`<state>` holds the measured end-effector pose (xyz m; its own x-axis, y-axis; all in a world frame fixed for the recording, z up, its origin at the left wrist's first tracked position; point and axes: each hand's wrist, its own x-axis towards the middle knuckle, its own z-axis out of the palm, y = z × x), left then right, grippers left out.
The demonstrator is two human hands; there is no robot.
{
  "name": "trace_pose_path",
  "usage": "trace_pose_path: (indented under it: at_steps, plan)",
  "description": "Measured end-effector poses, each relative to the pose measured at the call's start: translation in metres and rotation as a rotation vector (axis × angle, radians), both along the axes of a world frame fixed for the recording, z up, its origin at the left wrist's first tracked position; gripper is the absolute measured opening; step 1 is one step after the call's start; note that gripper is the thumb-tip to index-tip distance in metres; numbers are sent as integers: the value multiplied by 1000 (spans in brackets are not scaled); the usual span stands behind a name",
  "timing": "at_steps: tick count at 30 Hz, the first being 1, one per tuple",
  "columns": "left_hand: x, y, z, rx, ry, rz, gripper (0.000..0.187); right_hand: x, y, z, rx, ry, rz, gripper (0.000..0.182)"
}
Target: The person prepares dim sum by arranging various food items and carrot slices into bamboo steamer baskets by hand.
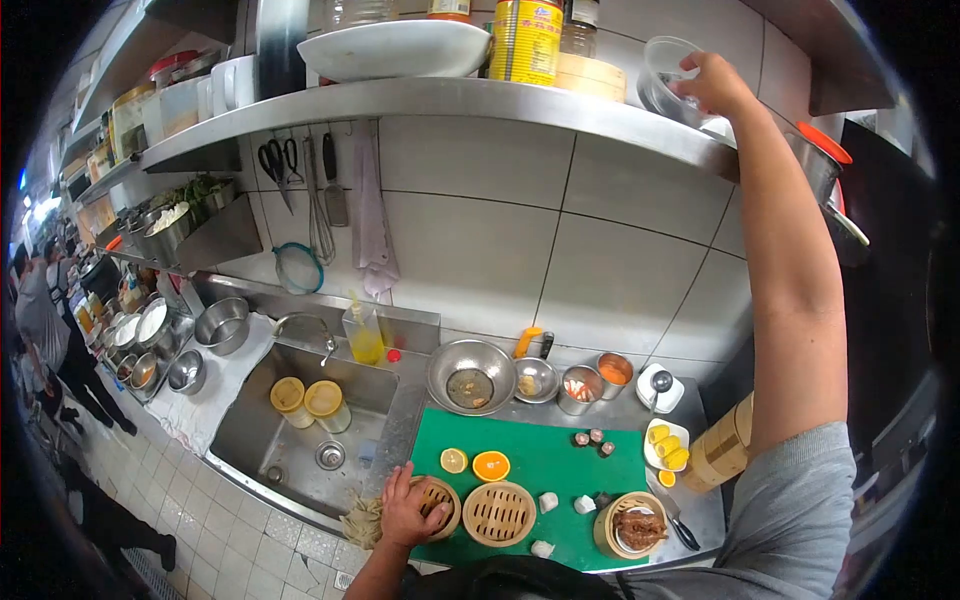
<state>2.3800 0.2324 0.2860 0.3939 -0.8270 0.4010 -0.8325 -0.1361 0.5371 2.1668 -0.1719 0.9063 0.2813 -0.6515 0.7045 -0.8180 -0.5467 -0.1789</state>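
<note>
My right hand [708, 88] is raised to the steel shelf, its fingers closed on the rim of a clear plastic container [668, 75]. My left hand [410, 508] lies with fingers spread on a small bamboo steamer [440, 500] at the left edge of the green board [550, 440]. Beside it is a second slatted steamer [499, 514]. Cut citrus halves [491, 466] sit above them. White pieces [548, 502] are scattered to the right, near a round steamer holding brown food [638, 530]. Small dark-wrapped pieces [596, 436] rest near the board's upper right.
At left, a sink [350, 400] holds two lidded jars [325, 402]. Metal bowls [472, 376] stand behind the board. A knife [680, 525] lies at right beside stacked steamers [722, 445]. The shelf [450, 98] runs overhead. People [60, 320] stand far left.
</note>
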Motion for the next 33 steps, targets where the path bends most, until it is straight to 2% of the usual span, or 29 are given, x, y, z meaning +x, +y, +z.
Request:
trace_pose_path:
  at_steps: [1, 5, 8, 10, 12, 13, 15, 16, 18, 19, 22, 23, 26, 27, 28, 30, 33]
  plan:
    - [0, 0, 1, 4, 3, 5, 58, 2, 3, -4, -36, 9, 26, 67]
    - [0, 0, 2, 4, 7, -7, 58, 6, -6, -3, 169, 28, 53, 81]
    - [1, -1, -1, -1, -13, -7, 58, 2, -11, -4, 86, 105, -56, 86]
    - [2, -1, 1, -8, -24, -12, 58, -1, -5, -3, 159, 60, -25, 79]
    - [1, -1, 3, -7, 0, -14, 57, -8, -20, 6, 43, 99, -1, 64]
    - [1, -2, 3, -7, 0, -16, 57, -10, -27, 7, 43, 99, -3, 64]
    - [1, -1, 2, 1, -6, -13, 57, -14, -36, 6, -75, -102, 130, 49]
    - [0, 0, 2, 6, -7, -18, 57, -15, -39, 4, -71, -103, 125, 49]
    - [0, -1, 3, 4, 6, -12, 58, -18, -44, 4, -260, -230, 196, 43]
    - [0, -1, 2, 6, 5, -16, 58, -24, -43, 13, -141, -236, 234, 40]
    - [-1, -1, 0, -18, -10, -20, 58, -20, -25, 15, -243, -299, 219, 34]
    - [0, -1, 1, -8, -6, -18, 58, -9, -11, 5, -357, -493, 253, 24]
    - [-1, -1, 2, -11, -4, -18, 58, -11, -5, 7, -342, -579, 354, 22]
    - [-1, -1, 2, -25, -8, -16, 58, -11, -9, 7, -460, -494, 355, 16]
    - [-1, -1, 1, -24, -6, -15, 58, -13, -12, 8, -459, -493, 355, 16]
    - [0, -1, -1, -30, -14, -17, 58, -14, -10, 9, -307, -583, 355, 14]
    - [0, -1, -2, -15, -15, -11, 59, -9, 1, 4, -331, -671, 398, 12]
